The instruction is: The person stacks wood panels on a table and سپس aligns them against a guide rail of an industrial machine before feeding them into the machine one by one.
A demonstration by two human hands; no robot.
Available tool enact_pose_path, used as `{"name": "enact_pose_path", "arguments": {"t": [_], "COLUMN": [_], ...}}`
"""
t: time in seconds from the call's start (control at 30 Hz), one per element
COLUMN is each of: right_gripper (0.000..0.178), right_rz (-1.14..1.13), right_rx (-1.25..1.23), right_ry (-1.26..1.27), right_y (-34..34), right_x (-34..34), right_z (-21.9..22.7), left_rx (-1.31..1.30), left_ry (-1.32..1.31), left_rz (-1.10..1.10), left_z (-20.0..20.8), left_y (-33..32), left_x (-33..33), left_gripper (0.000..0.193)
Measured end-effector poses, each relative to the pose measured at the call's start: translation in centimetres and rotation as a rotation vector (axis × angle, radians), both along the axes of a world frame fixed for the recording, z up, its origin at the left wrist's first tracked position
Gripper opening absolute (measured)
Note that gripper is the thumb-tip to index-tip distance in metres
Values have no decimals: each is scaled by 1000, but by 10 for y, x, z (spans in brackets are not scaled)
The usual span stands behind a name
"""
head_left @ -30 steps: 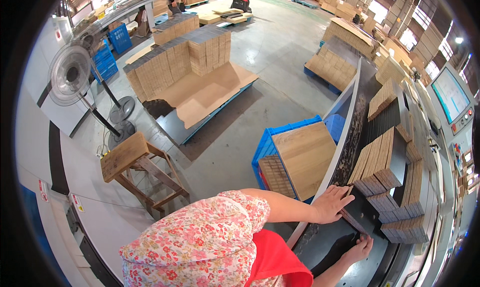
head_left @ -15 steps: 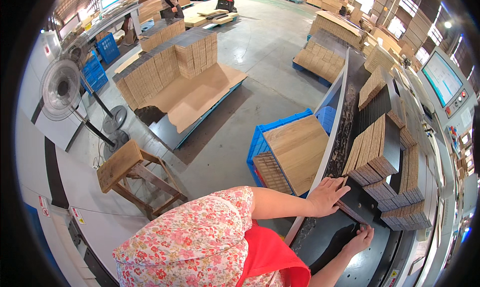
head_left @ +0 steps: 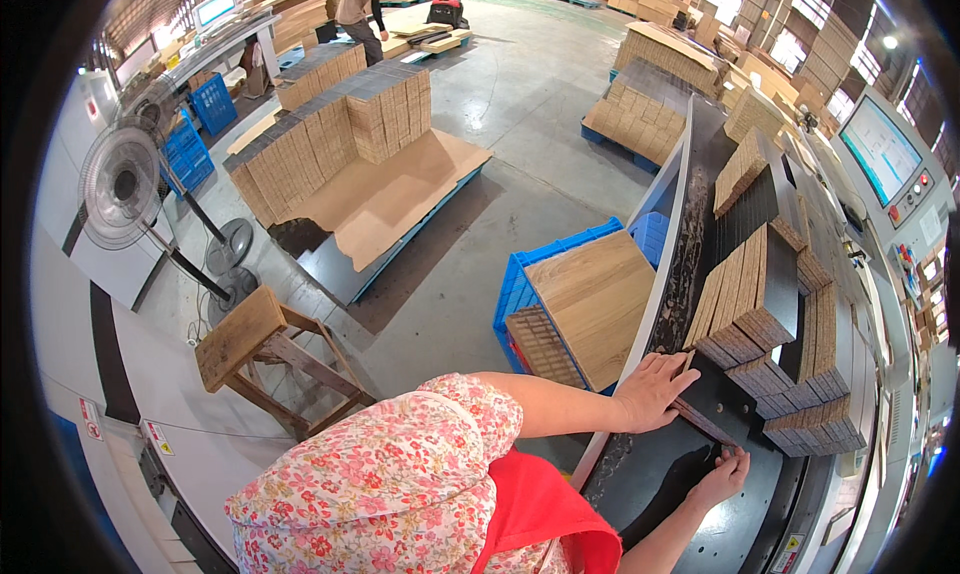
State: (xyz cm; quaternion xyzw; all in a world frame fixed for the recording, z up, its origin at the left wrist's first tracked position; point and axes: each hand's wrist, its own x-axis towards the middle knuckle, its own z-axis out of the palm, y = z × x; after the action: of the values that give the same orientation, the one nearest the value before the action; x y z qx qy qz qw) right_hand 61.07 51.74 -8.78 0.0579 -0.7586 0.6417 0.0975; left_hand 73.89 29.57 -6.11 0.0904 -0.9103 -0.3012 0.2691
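My left hand (head_left: 652, 394) is half open over the strip's (head_left: 705, 421) far end, covering some of it. Right hand's (head_left: 722, 476) curled at the near end. Can't tell if either's really gripping. Strip's over the dark bed (head_left: 635, 474), left of the near stack (head_left: 815, 429).

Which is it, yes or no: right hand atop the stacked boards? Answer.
No, the right hand is at one end of a narrow strip, beside the stacked boards.
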Motion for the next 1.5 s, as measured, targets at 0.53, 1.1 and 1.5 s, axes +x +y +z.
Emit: {"name": "enact_pose_path", "arguments": {"t": [0.53, 1.1, 1.5], "right_gripper": [29, 29, 30], "right_rz": [-8, -15, -22], "right_rx": [-18, -42, -13], "right_ry": [21, 4, 2], "right_y": [-2, 0, -2], "right_x": [0, -1, -1], "right_z": [-2, -3, -2], "left_rx": [-5, -1, -6], "left_ry": [-12, -53, -25], "left_rz": [8, -2, -2], "left_z": [-1, 3, 4], "left_y": [1, 1, 0], "left_x": [-1, 1, 2], "left_gripper": [72, 72, 72]}}
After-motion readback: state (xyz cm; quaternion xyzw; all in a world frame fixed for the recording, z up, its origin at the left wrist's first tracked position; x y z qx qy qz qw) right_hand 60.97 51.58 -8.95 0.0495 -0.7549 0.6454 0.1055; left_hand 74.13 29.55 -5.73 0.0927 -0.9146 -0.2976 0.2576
